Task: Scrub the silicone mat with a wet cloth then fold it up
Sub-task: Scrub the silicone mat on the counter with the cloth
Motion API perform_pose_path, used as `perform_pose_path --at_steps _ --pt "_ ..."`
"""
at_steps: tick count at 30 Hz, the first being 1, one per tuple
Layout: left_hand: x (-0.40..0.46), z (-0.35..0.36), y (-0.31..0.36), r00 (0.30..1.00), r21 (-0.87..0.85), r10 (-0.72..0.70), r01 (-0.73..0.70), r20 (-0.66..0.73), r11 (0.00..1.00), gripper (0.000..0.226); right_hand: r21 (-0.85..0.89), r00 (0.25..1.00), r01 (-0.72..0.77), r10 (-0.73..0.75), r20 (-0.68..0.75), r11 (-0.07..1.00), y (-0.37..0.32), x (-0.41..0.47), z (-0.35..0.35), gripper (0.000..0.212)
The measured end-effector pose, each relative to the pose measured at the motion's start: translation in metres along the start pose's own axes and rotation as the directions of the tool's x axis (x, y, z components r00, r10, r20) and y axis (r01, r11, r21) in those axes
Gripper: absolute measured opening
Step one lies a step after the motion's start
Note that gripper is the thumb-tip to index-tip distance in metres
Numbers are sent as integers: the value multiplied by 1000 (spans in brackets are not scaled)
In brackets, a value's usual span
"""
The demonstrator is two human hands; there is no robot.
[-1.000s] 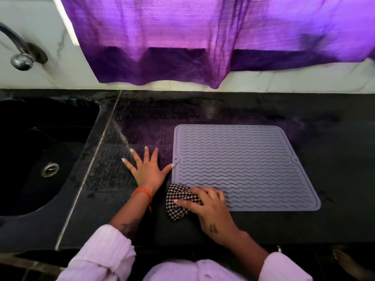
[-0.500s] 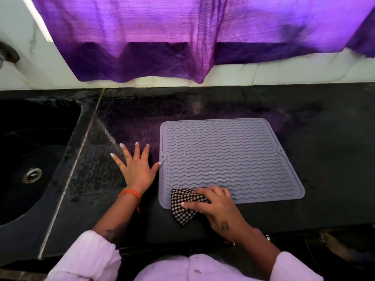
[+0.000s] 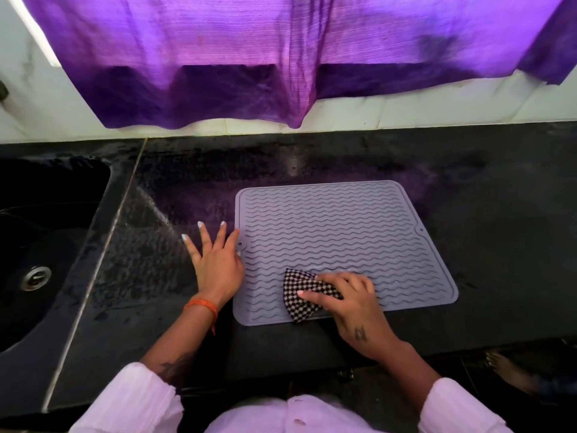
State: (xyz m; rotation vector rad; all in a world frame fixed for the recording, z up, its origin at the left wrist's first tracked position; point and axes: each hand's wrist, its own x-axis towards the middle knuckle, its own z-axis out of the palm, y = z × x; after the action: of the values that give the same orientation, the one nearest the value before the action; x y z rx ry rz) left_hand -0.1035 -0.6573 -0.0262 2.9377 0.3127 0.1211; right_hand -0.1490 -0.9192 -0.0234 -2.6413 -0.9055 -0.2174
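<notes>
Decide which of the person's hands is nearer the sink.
Left. The left hand lies flat on the counter between sink and mat; the right hand grips the cloth on the mat, farther away.

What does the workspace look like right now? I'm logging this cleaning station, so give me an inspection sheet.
Surface: black stone counter, patchy sheen left of the mat.
Job's things: grey mat lies flat, unfolded; checked cloth on its near-left part.
Clutter: nothing seen.
Hands: left hand flat on the counter, fingers spread, at the mat's left edge; right hand grips the cloth on the mat.
Cables: nothing seen.
Surroundings: black sink with drain at left; purple curtain over white wall tiles; a bare foot at lower right.
</notes>
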Motion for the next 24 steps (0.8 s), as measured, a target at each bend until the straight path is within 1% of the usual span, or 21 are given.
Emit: perform_pose_path --at_steps 3,6,9,11,13,16,18,20,22,24 --pt "-1 2 10 999 -13 47 -47 6 999 51 -26 1000 5 -5 3 1000 1 -2 1 57" --pt "0 3 21 993 -39 111 -109 32 993 52 32 1000 23 -24 20 999 11 12 -9 49" --pt "6 3 34 988 -62 151 -148 41 987 54 34 996 -84 85 -27 996 16 17 -9 47" --pt "9 5 40 984 -82 172 -168 52 982 56 -22 991 -126 124 -50 992 17 16 -2 50" --pt "9 9 44 979 -88 189 -182 75 979 57 -55 994 -100 97 -51 994 18 15 3 56" --pt "5 16 43 977 -102 187 -177 102 979 59 19 998 -39 40 -47 999 34 31 -4 56" --pt "7 19 45 980 -146 183 -171 76 974 61 61 996 -58 62 -66 996 42 42 -7 55" --pt "13 19 51 983 -182 181 -171 37 968 61 24 992 -109 110 -67 994 43 48 -4 52" --pt "18 20 55 980 -189 197 -191 15 963 60 -28 986 -160 159 -46 987 41 49 3 48" --pt "19 24 53 973 -177 228 -220 27 959 59 -21 991 -136 137 7 990 46 54 2 46"
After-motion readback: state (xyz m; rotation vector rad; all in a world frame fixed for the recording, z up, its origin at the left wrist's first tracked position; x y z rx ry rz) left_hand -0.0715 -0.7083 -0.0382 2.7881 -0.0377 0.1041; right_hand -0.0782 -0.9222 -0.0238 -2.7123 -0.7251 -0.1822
